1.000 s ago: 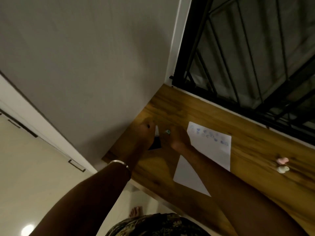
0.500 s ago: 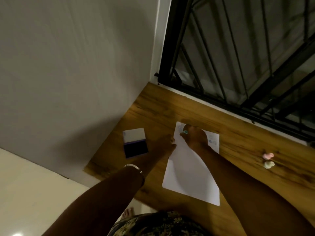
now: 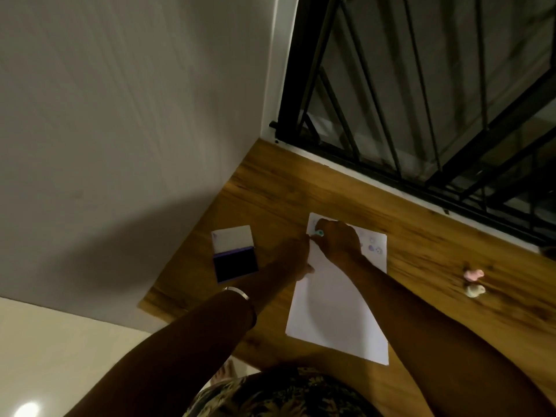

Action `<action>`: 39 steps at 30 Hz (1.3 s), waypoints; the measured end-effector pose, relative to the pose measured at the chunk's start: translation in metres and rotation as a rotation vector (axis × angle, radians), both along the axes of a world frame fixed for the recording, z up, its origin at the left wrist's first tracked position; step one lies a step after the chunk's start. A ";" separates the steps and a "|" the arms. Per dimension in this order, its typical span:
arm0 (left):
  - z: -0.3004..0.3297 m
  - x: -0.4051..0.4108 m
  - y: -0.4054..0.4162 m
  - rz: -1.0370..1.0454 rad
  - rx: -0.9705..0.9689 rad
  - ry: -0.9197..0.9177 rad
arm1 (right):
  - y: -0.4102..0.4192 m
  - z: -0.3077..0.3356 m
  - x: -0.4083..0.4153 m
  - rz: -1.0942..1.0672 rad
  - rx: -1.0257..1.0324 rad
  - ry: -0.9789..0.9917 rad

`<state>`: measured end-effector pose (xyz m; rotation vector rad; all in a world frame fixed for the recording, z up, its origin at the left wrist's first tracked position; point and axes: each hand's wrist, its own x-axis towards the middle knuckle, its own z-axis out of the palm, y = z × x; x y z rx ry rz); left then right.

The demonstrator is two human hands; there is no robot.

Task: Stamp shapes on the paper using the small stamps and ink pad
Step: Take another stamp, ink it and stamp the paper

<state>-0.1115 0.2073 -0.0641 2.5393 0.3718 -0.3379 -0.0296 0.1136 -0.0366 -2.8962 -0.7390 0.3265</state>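
Dim light is cast over a wooden counter (image 3: 301, 188) that is set into a corner, with a plain pale wall on the left and a black metal window grille (image 3: 421, 100) along its far edge. A white sheet of paper (image 3: 334, 311) is laid flat on the counter, its far end reaching toward the grille. Faint purple stamped shapes (image 3: 374, 249) are seen near the far right corner of the sheet; others nearby are too blurred to be made out.

The right hand (image 3: 338, 243) is held over the far left part of the paper, and its grip is pinched around a small teal stamp (image 3: 319, 234), which is pressed down toward the sheet. Whether the stamp face is touching the paper cannot be told. The left hand (image 3: 293, 257) is laid at the left edge of the paper, just beside the right hand, with its fingers flat and its fingertips reaching toward the stamp; nothing is held in it. A thin metal bangle (image 3: 237, 291) is worn on the left wrist.

An ink pad (image 3: 236, 264) is set open on the counter to the left of the paper, apart from it, with its dark purple inked half nearer and its pale lid (image 3: 231, 240) folded back behind. Two more small stamps, a pink stamp (image 3: 472, 274) and a cream stamp (image 3: 474, 290), are left well apart to the right of the sheet, one just beside the other.
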 end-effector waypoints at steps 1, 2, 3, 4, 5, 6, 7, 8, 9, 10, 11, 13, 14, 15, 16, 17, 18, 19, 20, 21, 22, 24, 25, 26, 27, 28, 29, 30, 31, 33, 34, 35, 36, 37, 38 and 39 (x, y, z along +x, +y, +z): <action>-0.001 0.000 0.000 0.006 -0.002 0.003 | 0.000 0.001 0.001 0.000 -0.006 0.002; -0.001 0.001 0.000 0.010 -0.005 0.005 | 0.000 0.001 0.001 0.000 -0.010 0.002; 0.000 0.001 0.000 0.012 -0.007 0.010 | 0.000 0.002 0.001 0.005 -0.014 -0.001; 0.000 0.000 0.000 0.016 -0.010 0.014 | 0.000 0.002 0.002 0.014 -0.022 -0.006; 0.001 0.000 0.001 0.020 -0.015 0.011 | 0.001 0.003 0.002 0.027 -0.036 -0.013; 0.001 0.000 0.001 0.022 -0.023 0.006 | 0.003 0.003 0.003 0.040 -0.052 -0.019; 0.002 -0.001 0.001 0.021 -0.031 0.008 | 0.004 0.003 0.003 0.049 -0.063 -0.024; 0.004 -0.002 0.001 0.020 -0.033 0.015 | 0.005 0.003 0.003 0.051 -0.066 -0.029; 0.005 -0.001 0.001 0.017 -0.031 0.025 | 0.005 0.002 0.004 0.051 -0.064 -0.031; 0.006 -0.001 0.001 0.015 -0.028 0.034 | 0.006 0.001 0.005 0.050 -0.062 -0.028; 0.007 -0.001 0.001 0.011 -0.023 0.041 | 0.007 0.001 0.006 0.050 -0.063 -0.020; 0.008 0.000 0.002 0.003 -0.011 0.042 | 0.009 -0.001 0.008 0.057 -0.063 -0.003; 0.008 0.000 0.003 -0.004 -0.010 0.043 | 0.010 -0.002 0.009 0.060 -0.059 0.002; 0.009 0.000 0.003 -0.010 -0.011 0.042 | 0.011 -0.003 0.010 0.060 -0.051 0.003; 0.009 0.000 0.003 -0.014 -0.013 0.038 | 0.011 -0.004 0.010 0.059 -0.047 0.000; 0.010 0.000 0.002 -0.017 -0.015 0.037 | 0.011 -0.006 0.010 0.061 -0.052 -0.004; 0.010 0.000 0.002 -0.018 -0.022 0.042 | 0.012 -0.008 0.010 0.062 -0.061 -0.006; 0.011 -0.001 0.002 -0.016 -0.031 0.049 | 0.013 -0.009 0.010 0.062 -0.071 -0.007; 0.012 0.000 0.002 -0.013 -0.037 0.052 | 0.015 -0.009 0.010 0.065 -0.084 -0.008; 0.012 -0.001 0.002 -0.012 -0.041 0.054 | 0.016 -0.009 0.010 0.065 -0.100 -0.003; 0.013 -0.001 0.002 -0.013 -0.048 0.058 | 0.017 -0.008 0.010 0.056 -0.107 0.009; 0.014 -0.003 0.001 0.001 -0.053 0.060 | 0.016 -0.007 0.008 0.022 -0.079 0.030; 0.015 -0.003 0.001 0.008 -0.058 0.060 | 0.014 -0.006 0.006 -0.007 -0.042 0.041; 0.016 -0.004 0.001 0.014 -0.072 0.059 | 0.011 -0.006 0.003 -0.043 0.004 0.052; 0.016 -0.004 0.001 0.022 -0.092 0.054 | 0.008 -0.005 0.001 -0.081 0.054 0.055; 0.017 -0.004 0.001 0.032 -0.112 0.045 | 0.004 -0.004 -0.001 -0.115 0.100 0.044; 0.017 -0.004 0.002 0.039 -0.131 0.031 | 0.000 -0.004 -0.003 -0.143 0.135 0.024; 0.018 -0.005 0.002 0.044 -0.152 0.015 | -0.005 -0.003 -0.004 -0.161 0.159 0.003; 0.017 -0.005 0.002 0.052 -0.173 -0.003 | -0.010 -0.002 -0.005 -0.173 0.168 -0.013; 0.014 -0.004 0.002 0.086 -0.227 -0.029 | -0.023 -0.001 -0.006 -0.193 0.147 -0.033; 0.013 -0.004 0.002 0.135 -0.286 -0.027 | -0.030 -0.001 -0.007 -0.202 0.134 -0.038; 0.015 -0.002 0.001 0.219 -0.364 -0.022 | -0.037 -0.001 -0.008 -0.212 0.127 -0.042; 0.017 0.000 0.001 0.322 -0.436 -0.016 | -0.043 -0.002 -0.009 -0.222 0.122 -0.045; 0.019 0.004 0.002 0.419 -0.490 -0.018 | -0.048 -0.002 -0.011 -0.231 0.122 -0.047; 0.021 0.009 0.002 0.497 -0.535 -0.022 | -0.052 -0.003 -0.013 -0.239 0.127 -0.048; 0.022 0.014 0.003 0.550 -0.600 -0.025 | -0.055 -0.004 -0.015 -0.241 0.136 -0.046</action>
